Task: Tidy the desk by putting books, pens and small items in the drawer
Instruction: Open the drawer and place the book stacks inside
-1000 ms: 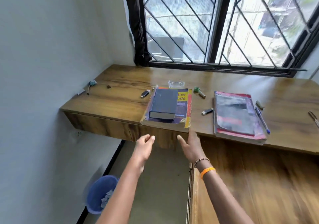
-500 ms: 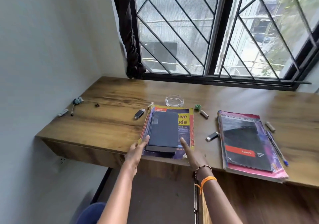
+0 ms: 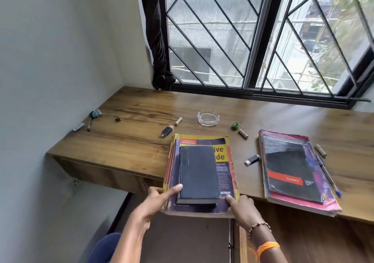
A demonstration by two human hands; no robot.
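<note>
A dark blue hardcover book (image 3: pixel 197 172) lies on top of a larger yellow and purple paperback (image 3: pixel 226 157), and the stack overhangs the desk's (image 3: pixel 131 141) front edge. My left hand (image 3: pixel 159 201) grips the stack's near left corner, thumb on the blue book. My right hand (image 3: pixel 241 208) holds the near right corner, thumb on the paperback's cover. To the right lies a second pile, a black notebook (image 3: pixel 291 169) on pink books, with a blue pen (image 3: pixel 327 175) beside it. Two USB sticks (image 3: pixel 167 131) (image 3: pixel 252 159) lie on the desk.
A glass ashtray (image 3: pixel 208 117), a green trinket (image 3: pixel 235 125), small cylinders (image 3: pixel 242 133) (image 3: pixel 178 121) (image 3: pixel 320 150) and oddments at the far left (image 3: pixel 95 114) dot the desk. A barred window runs behind it. A blue bin (image 3: pixel 105 246) stands on the floor below; a wooden cabinet (image 3: pixel 303 242) stands under the desk's right part.
Both hands rose from below the desk edge and closed on the near corners of the book stack. The view moved closer to the desk.
</note>
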